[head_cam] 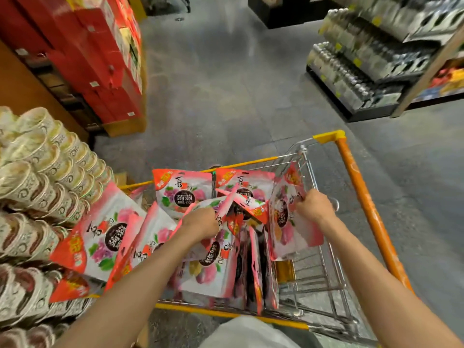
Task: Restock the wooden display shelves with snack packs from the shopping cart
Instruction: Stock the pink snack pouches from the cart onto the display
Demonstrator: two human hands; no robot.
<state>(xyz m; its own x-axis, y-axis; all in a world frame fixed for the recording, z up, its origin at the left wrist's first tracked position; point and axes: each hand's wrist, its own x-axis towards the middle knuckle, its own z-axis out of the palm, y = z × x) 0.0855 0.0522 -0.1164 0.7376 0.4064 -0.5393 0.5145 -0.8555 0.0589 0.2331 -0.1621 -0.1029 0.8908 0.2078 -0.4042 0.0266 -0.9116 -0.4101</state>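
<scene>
Here, a person leans over a shopping cart (326,249) packed with pink and white snack packs (183,194). The left hand (200,223) curls around the top of a pack in the middle of the pile. The right hand (315,205) pinches the upper edge of a pack (288,222) standing against the cart's right wire wall. Stacked paper cups (37,187) fill the display at left. The wooden shelves meant for these packs cannot be picked out. Judging by the full cart, restocking has barely begun.

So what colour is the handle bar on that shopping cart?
Orange, with a yellow corner cap; the cart handle shows best in the head view.
</scene>
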